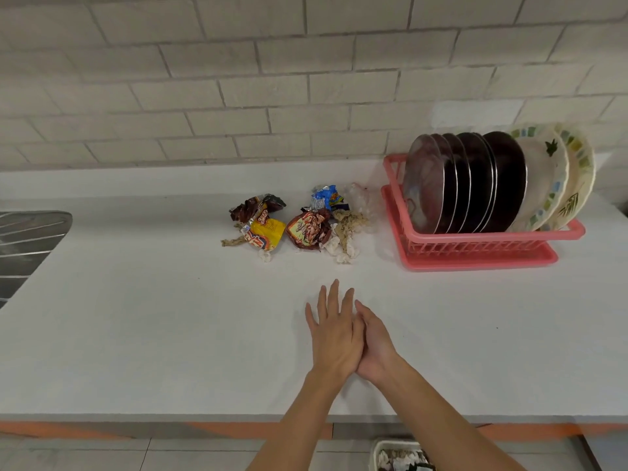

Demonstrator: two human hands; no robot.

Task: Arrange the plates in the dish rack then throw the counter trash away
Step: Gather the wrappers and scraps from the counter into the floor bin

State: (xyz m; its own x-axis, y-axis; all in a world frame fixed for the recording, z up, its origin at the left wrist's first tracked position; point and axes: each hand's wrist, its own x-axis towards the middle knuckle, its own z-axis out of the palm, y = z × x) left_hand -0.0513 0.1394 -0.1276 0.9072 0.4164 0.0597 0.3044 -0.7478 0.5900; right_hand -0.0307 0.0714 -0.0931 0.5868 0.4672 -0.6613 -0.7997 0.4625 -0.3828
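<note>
Plates: dark plates [475, 185] stand on edge in a row inside the pink dish rack [492, 236]. The pale patterned plates [550, 185] lean at the rack's right end. No plate shows on the counter outside the rack.
Plate step: judged done, since every plate in view is slotted in the rack.
Counter trash: it is not yet picked up. Crumpled snack wrappers [265, 226] lie well to the left of the dish rack. A blue wrapper [326, 197], a clear plastic bag [360, 195] and wads of dirty tissue [346, 232] sit closer, just beside the rack's left wall.
Left hand [334, 334]: it is flat, fingers straight and slightly spread, holding nothing. It is over the white counter [136, 334], in front of the dish rack and to its left, apart from the trash.
Right hand [375, 346]: it is pressed against the left hand and partly under it. The fingers that show are straight, with nothing seen in them.
Bin: a white bin [397, 453] with scraps inside shows at the floor, below the counter edge and nearer than the dish rack.
What is left: gathering the wrappers, bag and tissue and dropping them in the bin. That is roughly the second half of the task.
</note>
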